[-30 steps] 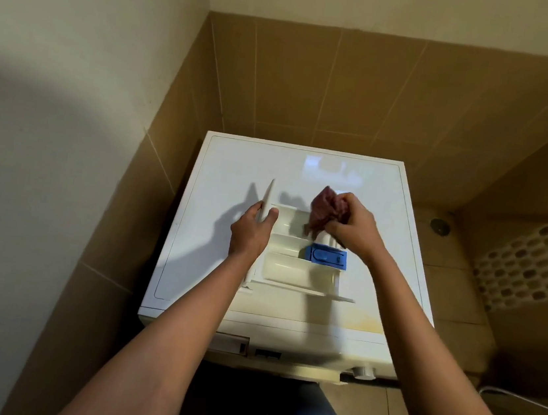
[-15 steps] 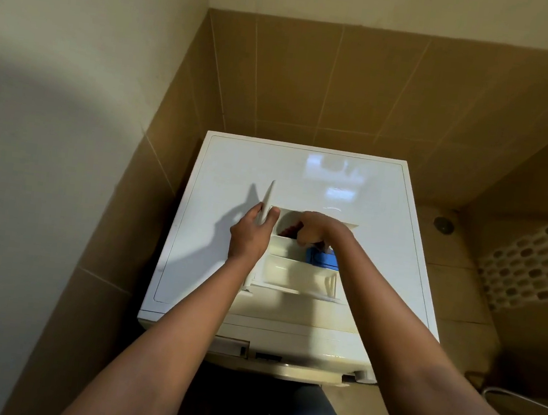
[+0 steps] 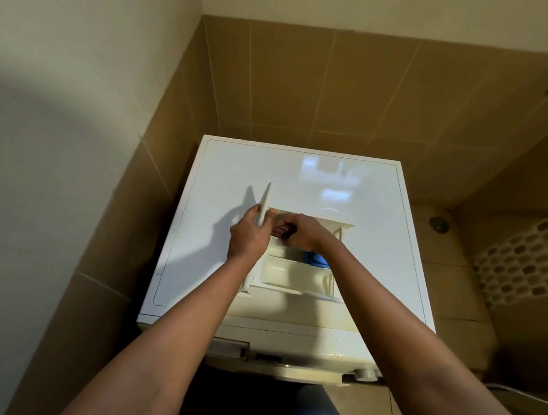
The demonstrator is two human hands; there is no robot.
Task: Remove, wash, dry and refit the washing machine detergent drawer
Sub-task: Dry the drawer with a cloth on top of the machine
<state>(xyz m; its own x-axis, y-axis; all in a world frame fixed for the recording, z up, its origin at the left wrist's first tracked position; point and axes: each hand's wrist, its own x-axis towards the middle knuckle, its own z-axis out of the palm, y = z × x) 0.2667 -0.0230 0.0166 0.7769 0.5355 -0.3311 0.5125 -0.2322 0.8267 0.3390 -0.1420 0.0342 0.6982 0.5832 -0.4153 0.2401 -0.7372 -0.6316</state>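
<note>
**Two hands at work on the drawer atop the washer**

Two walls close the corner ahead of us: a plain pale wall [image 3: 53, 111] on the left and brown wall tiles [image 3: 314, 91] behind. To the right, on the tiled floor [image 3: 455, 291], we see a patterned mosaic panel [image 3: 535, 256] and a round floor drain [image 3: 438, 223]. Our right forearm [image 3: 391, 311] crosses the drawer and hides part of its compartments and most of a blue insert [image 3: 316, 258].

We find the detergent drawer [image 3: 292, 275] lying on the glossy white top of the washing machine [image 3: 303, 183], near its front edge, with its front panel [image 3: 264, 202] standing upright at the left end. Our left hand [image 3: 248, 235] grips that panel, fingers and thumb curled around it. Our right hand [image 3: 303, 235], just beside the left, is curled around a dark red cloth [image 3: 280, 231] and pressed down into the drawer's far compartment. Only a little of the cloth shows between the hands.

On the machine's front we see a rectangular opening [image 3: 229, 347] at the left and a knob [image 3: 365, 373] at the right.
</note>
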